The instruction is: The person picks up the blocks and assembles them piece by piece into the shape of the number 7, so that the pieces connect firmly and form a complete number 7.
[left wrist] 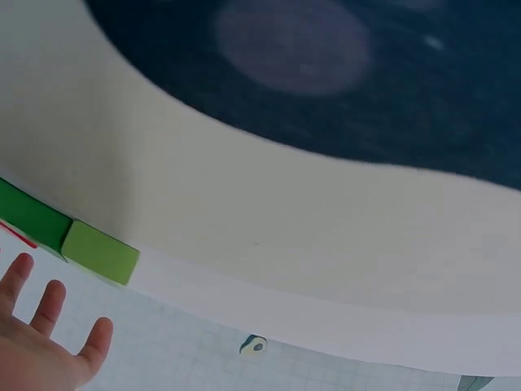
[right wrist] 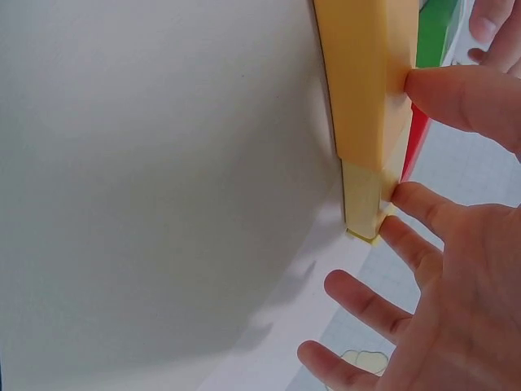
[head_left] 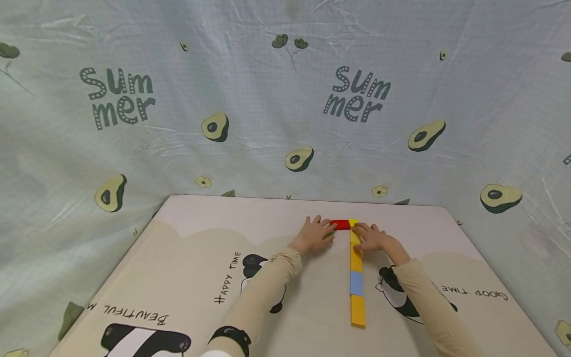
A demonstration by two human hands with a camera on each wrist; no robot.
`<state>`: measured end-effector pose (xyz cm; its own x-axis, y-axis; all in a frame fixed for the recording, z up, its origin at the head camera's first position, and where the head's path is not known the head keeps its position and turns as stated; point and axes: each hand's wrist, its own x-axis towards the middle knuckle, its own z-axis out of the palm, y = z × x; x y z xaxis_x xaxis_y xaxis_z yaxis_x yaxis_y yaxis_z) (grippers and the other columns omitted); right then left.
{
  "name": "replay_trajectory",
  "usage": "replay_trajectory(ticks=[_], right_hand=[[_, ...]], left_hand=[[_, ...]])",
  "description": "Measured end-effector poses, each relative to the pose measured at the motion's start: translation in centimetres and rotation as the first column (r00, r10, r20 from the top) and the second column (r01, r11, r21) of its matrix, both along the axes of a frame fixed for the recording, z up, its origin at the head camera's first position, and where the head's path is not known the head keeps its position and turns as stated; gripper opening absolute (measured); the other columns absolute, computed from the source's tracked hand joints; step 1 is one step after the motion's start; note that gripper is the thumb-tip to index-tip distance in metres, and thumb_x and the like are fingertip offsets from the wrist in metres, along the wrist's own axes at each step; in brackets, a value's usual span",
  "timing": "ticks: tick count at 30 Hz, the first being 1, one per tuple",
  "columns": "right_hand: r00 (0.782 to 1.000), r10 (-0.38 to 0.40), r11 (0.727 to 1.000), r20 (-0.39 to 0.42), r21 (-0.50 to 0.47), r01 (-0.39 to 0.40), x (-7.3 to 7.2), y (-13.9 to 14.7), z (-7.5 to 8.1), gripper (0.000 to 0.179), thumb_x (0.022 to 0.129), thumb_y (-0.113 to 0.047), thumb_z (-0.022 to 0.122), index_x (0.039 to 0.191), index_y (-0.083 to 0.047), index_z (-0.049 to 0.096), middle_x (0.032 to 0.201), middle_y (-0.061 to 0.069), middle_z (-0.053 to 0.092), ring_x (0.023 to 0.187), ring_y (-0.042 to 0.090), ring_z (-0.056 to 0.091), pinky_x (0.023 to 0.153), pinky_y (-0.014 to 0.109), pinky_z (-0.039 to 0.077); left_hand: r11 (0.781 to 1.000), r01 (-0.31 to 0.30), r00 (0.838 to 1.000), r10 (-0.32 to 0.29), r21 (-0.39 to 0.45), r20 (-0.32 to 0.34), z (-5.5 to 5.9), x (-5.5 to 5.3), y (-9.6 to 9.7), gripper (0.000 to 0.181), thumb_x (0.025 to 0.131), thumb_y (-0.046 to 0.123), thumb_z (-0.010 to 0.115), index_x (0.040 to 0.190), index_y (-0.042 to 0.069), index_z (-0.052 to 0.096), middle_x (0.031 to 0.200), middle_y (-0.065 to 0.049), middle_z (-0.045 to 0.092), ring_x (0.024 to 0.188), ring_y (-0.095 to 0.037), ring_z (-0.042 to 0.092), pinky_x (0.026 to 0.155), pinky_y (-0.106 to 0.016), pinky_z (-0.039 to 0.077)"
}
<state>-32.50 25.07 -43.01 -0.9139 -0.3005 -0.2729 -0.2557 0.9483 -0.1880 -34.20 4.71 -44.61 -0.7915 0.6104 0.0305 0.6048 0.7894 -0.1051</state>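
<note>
A line of wooden blocks runs down the table: a bright yellow block and a pale yellow one at the far end, an orange-yellow block, a blue block and another orange-yellow block nearest me. From the far end a red block extends left. My right hand has its thumb and extended fingertips against the line's right side. My left hand is spread at the red block's left end, partly hiding a dark green block. A light green block adjoins that one.
The tabletop carries printed pandas and words. Behind it, a cloth with avocados and lettering hangs beyond the table's far edge. A black band circles the left sleeve.
</note>
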Motion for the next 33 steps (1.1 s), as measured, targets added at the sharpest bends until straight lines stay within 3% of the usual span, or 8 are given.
replay_trajectory(ticks=[12,20,33], right_hand=[[1.0,-0.002,1.0,-0.006,0.008,0.002,0.3,-0.3,0.2,0.063,0.078,-0.031,0.056,0.132,-0.004,0.038,0.139,0.022,0.028,0.118,0.048,0.029,0.091,0.068,0.024],[1.0,0.0,1.0,-0.002,0.002,0.0,0.4,-0.4,0.4,0.063,0.078,-0.03,0.056,0.133,-0.004,0.037,0.139,0.022,0.028,0.118,0.048,0.029,0.092,0.068,0.023],[1.0,-0.002,1.0,0.002,0.012,0.002,0.3,-0.3,0.3,0.063,0.079,-0.03,0.056,0.132,-0.004,0.037,0.139,0.022,0.028,0.118,0.047,0.029,0.092,0.067,0.024]], left_hand=[[0.995,0.1,0.994,-0.099,0.021,-0.033,1.1,0.0,-2.6,0.044,0.094,0.038,0.036,0.135,0.023,0.039,0.134,0.002,0.044,0.12,-0.019,0.037,0.098,-0.046,0.03],[0.986,0.164,0.981,-0.158,0.043,-0.114,1.0,-0.2,-4.8,0.04,0.092,0.034,0.044,0.13,0.021,0.047,0.126,0.002,0.052,0.113,-0.018,0.042,0.093,-0.043,0.034],[0.986,0.164,0.978,-0.16,0.018,-0.133,0.6,-0.7,-7.5,0.041,0.089,0.033,0.05,0.127,0.017,0.05,0.122,0.0,0.054,0.11,-0.019,0.044,0.089,-0.043,0.037]])
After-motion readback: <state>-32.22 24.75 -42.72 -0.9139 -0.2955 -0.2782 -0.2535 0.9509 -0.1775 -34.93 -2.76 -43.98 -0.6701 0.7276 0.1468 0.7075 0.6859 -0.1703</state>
